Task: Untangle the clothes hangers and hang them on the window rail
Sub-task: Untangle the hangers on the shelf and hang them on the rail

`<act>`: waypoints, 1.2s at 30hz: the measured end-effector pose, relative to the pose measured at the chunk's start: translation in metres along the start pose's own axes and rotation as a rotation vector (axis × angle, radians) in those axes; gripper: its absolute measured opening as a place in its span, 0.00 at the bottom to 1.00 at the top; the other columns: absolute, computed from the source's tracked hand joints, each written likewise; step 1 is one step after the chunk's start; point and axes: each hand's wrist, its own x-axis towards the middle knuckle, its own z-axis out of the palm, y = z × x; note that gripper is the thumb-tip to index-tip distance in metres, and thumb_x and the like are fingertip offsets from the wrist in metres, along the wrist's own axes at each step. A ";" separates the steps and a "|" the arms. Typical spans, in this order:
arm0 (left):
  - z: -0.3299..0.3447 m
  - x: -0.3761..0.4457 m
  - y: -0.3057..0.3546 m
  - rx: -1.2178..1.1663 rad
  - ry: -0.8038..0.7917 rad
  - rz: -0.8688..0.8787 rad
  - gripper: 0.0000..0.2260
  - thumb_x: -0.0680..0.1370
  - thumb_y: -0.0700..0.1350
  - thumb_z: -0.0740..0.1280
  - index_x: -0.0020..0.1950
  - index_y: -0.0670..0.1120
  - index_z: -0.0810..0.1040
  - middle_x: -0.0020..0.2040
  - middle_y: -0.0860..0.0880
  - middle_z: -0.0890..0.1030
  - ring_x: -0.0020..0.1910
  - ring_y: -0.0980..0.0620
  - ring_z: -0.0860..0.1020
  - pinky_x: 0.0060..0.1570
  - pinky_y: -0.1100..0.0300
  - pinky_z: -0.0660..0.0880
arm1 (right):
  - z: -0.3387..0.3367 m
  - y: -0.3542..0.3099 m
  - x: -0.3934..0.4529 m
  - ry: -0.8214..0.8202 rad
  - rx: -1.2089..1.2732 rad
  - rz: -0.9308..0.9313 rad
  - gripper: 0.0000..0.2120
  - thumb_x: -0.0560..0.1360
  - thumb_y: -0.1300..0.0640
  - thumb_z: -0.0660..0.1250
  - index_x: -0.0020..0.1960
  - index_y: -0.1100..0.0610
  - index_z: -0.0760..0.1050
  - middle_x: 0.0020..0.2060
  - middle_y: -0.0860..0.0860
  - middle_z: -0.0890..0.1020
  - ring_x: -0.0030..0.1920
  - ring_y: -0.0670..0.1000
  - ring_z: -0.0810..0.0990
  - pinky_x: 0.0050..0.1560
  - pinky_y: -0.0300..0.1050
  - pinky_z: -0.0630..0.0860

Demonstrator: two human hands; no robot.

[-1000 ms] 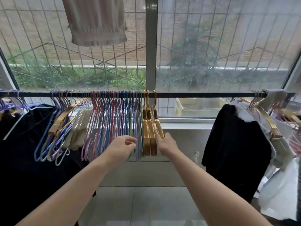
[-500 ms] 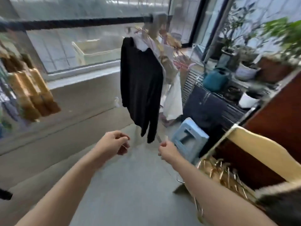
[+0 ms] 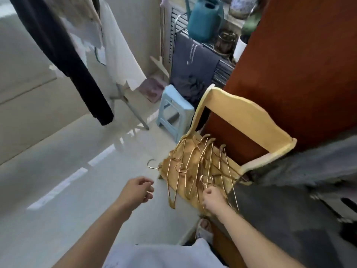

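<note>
Gripping into gold hanger pile (image 3: 197,167) on yellow chair (image 3: 247,120): right hand (image 3: 213,198). Left hand (image 3: 138,190) loosely curled, holding nothing, above glossy tile floor (image 3: 67,171); blue stool (image 3: 173,111) beyond.

Home laundry balcony, hanging clothes (image 3: 63,55), stool (image 3: 173,111)

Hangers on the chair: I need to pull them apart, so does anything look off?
Yes. The gold hangers lie in a crisscrossed tangle on the chair, and one hook sticks out past the seat's edge. The right hand reaches into them.
</note>
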 end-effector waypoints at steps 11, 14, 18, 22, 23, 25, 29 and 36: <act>0.147 0.003 -0.048 0.028 0.127 -0.308 0.10 0.83 0.37 0.59 0.54 0.44 0.80 0.43 0.43 0.85 0.39 0.47 0.81 0.41 0.56 0.77 | -0.073 0.121 0.095 -0.298 -0.315 0.197 0.11 0.78 0.61 0.62 0.37 0.53 0.71 0.44 0.57 0.79 0.46 0.56 0.79 0.55 0.54 0.80; 0.161 0.038 -0.065 0.048 0.114 -0.355 0.10 0.83 0.37 0.59 0.54 0.44 0.80 0.43 0.44 0.84 0.40 0.46 0.81 0.43 0.53 0.78 | -0.037 0.116 0.131 -0.315 -0.300 0.150 0.08 0.78 0.58 0.60 0.41 0.55 0.76 0.42 0.55 0.81 0.47 0.59 0.81 0.53 0.56 0.80; 0.173 0.074 -0.087 0.073 0.132 -0.376 0.10 0.82 0.39 0.59 0.53 0.47 0.81 0.45 0.46 0.84 0.44 0.46 0.83 0.50 0.49 0.80 | 0.010 0.096 0.176 -0.219 -0.356 0.085 0.08 0.79 0.59 0.61 0.55 0.59 0.77 0.49 0.55 0.80 0.50 0.58 0.79 0.52 0.51 0.77; 0.175 0.077 -0.111 0.082 0.133 -0.386 0.11 0.83 0.40 0.60 0.51 0.49 0.81 0.45 0.47 0.84 0.43 0.48 0.84 0.48 0.52 0.80 | 0.037 0.092 0.209 0.010 -0.430 0.121 0.14 0.81 0.57 0.61 0.66 0.58 0.70 0.58 0.59 0.80 0.57 0.62 0.80 0.50 0.51 0.73; 0.173 0.077 -0.120 0.081 0.127 -0.392 0.11 0.83 0.40 0.61 0.51 0.50 0.82 0.45 0.47 0.85 0.42 0.47 0.84 0.48 0.52 0.80 | 0.043 0.095 0.215 0.034 -0.441 0.142 0.15 0.82 0.56 0.61 0.67 0.58 0.69 0.60 0.59 0.80 0.59 0.63 0.80 0.50 0.50 0.73; 0.165 0.072 -0.131 0.068 0.127 -0.414 0.11 0.82 0.39 0.61 0.51 0.49 0.82 0.44 0.46 0.85 0.40 0.48 0.84 0.45 0.54 0.81 | 0.053 0.099 0.223 0.045 -0.467 0.179 0.14 0.82 0.55 0.62 0.66 0.59 0.72 0.61 0.59 0.80 0.60 0.62 0.80 0.47 0.48 0.70; 0.151 0.060 -0.149 0.021 0.165 -0.455 0.10 0.82 0.36 0.61 0.50 0.45 0.82 0.44 0.43 0.84 0.36 0.50 0.81 0.39 0.60 0.78 | 0.061 0.104 0.223 0.070 -0.534 0.165 0.11 0.82 0.55 0.64 0.61 0.58 0.75 0.57 0.57 0.81 0.56 0.59 0.80 0.45 0.47 0.71; 0.140 0.046 -0.167 0.022 0.194 -0.458 0.11 0.82 0.38 0.62 0.49 0.47 0.83 0.42 0.45 0.85 0.40 0.45 0.84 0.49 0.48 0.81 | 0.061 0.097 0.218 0.147 -0.406 0.164 0.08 0.81 0.61 0.62 0.59 0.57 0.76 0.55 0.58 0.79 0.57 0.61 0.80 0.48 0.50 0.77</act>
